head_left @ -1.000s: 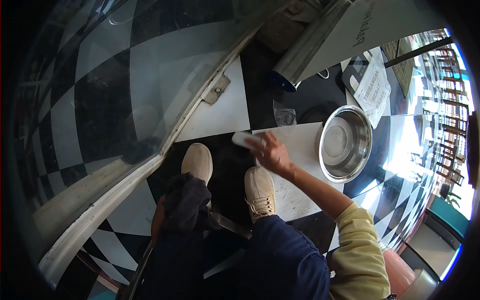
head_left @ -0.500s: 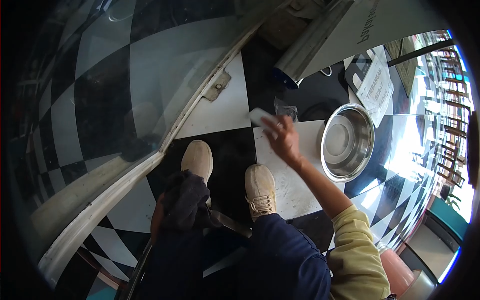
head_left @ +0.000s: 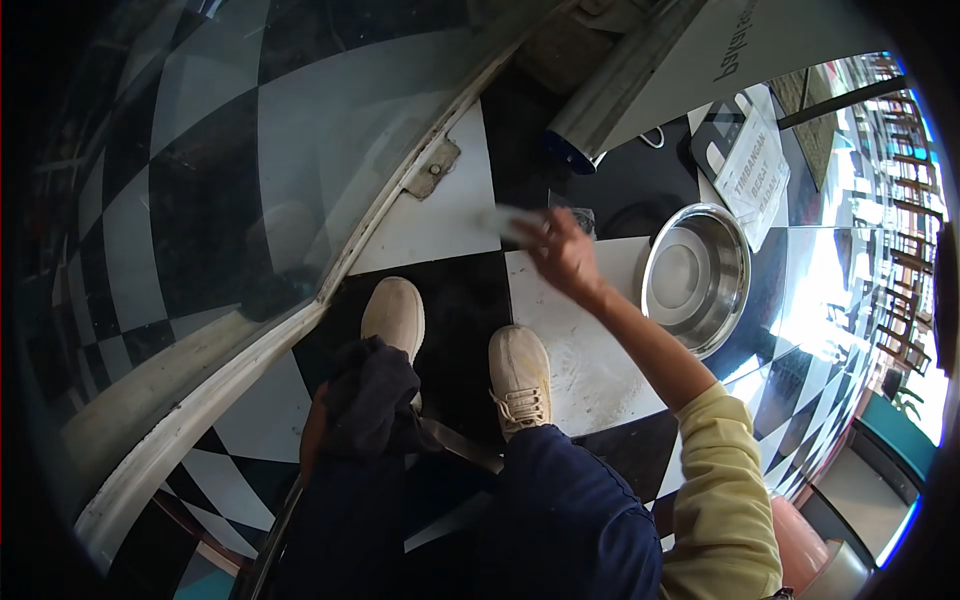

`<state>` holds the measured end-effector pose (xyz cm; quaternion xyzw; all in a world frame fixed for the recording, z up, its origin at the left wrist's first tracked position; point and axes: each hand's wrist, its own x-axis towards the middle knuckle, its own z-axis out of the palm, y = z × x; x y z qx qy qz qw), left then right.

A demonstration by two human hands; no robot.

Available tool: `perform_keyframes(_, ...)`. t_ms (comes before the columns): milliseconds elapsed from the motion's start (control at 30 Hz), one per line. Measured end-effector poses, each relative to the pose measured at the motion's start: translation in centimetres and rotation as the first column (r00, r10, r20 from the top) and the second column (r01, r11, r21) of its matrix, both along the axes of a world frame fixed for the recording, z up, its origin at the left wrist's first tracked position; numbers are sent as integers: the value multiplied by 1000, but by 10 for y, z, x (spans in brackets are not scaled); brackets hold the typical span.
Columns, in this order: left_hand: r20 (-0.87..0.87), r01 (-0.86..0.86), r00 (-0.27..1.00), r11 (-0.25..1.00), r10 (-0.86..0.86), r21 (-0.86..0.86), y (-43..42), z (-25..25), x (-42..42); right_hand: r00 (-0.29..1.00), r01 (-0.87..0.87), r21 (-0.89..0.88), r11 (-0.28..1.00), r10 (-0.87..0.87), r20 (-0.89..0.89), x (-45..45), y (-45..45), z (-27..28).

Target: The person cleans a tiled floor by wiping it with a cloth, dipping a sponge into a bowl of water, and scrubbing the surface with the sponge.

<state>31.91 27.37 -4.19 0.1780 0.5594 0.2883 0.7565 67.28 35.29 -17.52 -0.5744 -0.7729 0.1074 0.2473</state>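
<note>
My right hand reaches out over the checkered floor, its fingers closed around a small whitish flat object. Motion smears that object, so its kind is unclear. Just beyond the fingers a small clear plastic packet lies on a black tile. Down by my left knee, a dark cloth bunches over my left hand, which grips it; most of those fingers are hidden. To the right of my right hand stands a shiny metal basin.
A glass pane in a worn white frame runs diagonally on the left. My beige shoes stand on the tiles. A banner stand leans in above. Beyond the basin lies a paper sign reading "TIMBANGAN BERAT BADAN".
My right hand has shifted slightly up and left with the whitish object, now more blurred. The left hand and cloth stay nearly in place.
</note>
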Motion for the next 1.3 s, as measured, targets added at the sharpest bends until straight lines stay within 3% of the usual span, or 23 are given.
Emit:
perform_keyframes(33, -46, 48, 998, 998, -46, 47, -2, -5, -3, 992, 118, -73, 990, -120, -24, 0, 7, 10)
perform_keyframes(100, -175, 158, 976, 977, -132, 144, -8, -20, -11, 999, -36, 9, 999, 36, -22, -5, -2, 6)
perform_keyframes(200, -134, 115, 986, 990, -104, 77, -14, -33, -20, 955, -291, -149, 945, 277, -109, -6, -20, 13)
perform_keyframes(267, -281, 305, 925, 941, -256, 149, -16, -35, -23, 996, -92, -80, 993, 90, -29, 5, 3, 10)
perform_keyframes(300, -494, 550, 775, 807, -395, 217, -15, -32, -25, 1000, 12, -41, 999, -11, 3, 8, 14, 11)
perform_keyframes(333, -557, 611, 719, 761, -417, 218, -12, -29, -24, 995, 99, -83, 992, -99, 5, 7, 20, 13)
perform_keyframes(367, -618, 668, 658, 713, -431, 214, -8, -26, -22, 1000, -8, -47, 999, 6, -28, 3, 17, 9)
perform_keyframes(433, -512, 522, 773, 834, -374, 178, -5, -19, -13, 972, -221, 31, 975, 223, -79, -7, -1, 0)
perform_keyframes(467, -484, 481, 799, 862, -356, 159, -5, -18, -12, 944, -315, -27, 949, 310, -111, -10, -10, 5)
perform_keyframes(567, -552, 545, 748, 816, -368, 193, -10, -19, -14, 984, -176, 28, 984, 177, -27, 4, 12, 3)
perform_keyframes(600, -579, 541, 745, 808, -332, 233, -10, -17, -8, 999, -40, 1, 999, 40, -1, 10, 23, 1)
perform_keyframes(700, -396, 238, 904, 958, -158, 162, -9, -19, -2, 1000, -12, 56, 998, 14, -28, -14, 12, -9)
perform_keyframes(733, -354, 175, 927, 978, -125, 112, -9, -19, -3, 971, -238, 139, 961, 239, 11, -23, 3, -13)
perform_keyframes(767, -316, 110, 945, 992, -85, 61, -8, -17, -3, 944, -315, 40, 948, 318, -91, -35, -6, 4)
perform_keyframes(833, -375, 189, 914, 980, -151, 66, -6, -13, -3, 955, -286, 130, 950, 293, -44, -29, 8, -3)
perform_keyframes(900, -493, 308, 844, 943, -211, 124, -6, -9, 3, 1000, 2, 61, 998, -1, -8, -17, 33, -9)
perform_keyframes(1033, -479, 343, 852, 916, -210, 210, -11, -23, -7, 989, -123, 48, 991, 127, -78, -48, 11, -5)
perform_keyframes(1067, -447, 306, 874, 931, -193, 197, -8, -19, -4, 959, -270, 62, 961, 274, -73, -54, 1, -3)
perform_keyframes(1167, -385, 189, 914, 973, -126, 130, -4, -4, 1, 997, -41, 14, 999, 42, -63, -40, 20, -5)
perform_keyframes(1200, -400, 215, 907, 960, -128, 179, -6, -8, 1, 994, 110, 11, 994, -110, -18, -35, 33, -4)
perform_keyframes(1233, -473, 341, 857, 915, -207, 218, -13, -26, -8, 974, 212, -38, 977, -214, -72, -34, 39, -3)
perform_keyframes(1267, -548, 457, 794, 854, -264, 250, -21, -43, -16, 984, 159, -32, 987, -161, -74, -41, 33, -2)
perform_keyframes(1300, -674, 650, 644, 722, -361, 235, -43, -88, -45, 991, 109, -25, 994, -111, -76, -54, 20, -1)
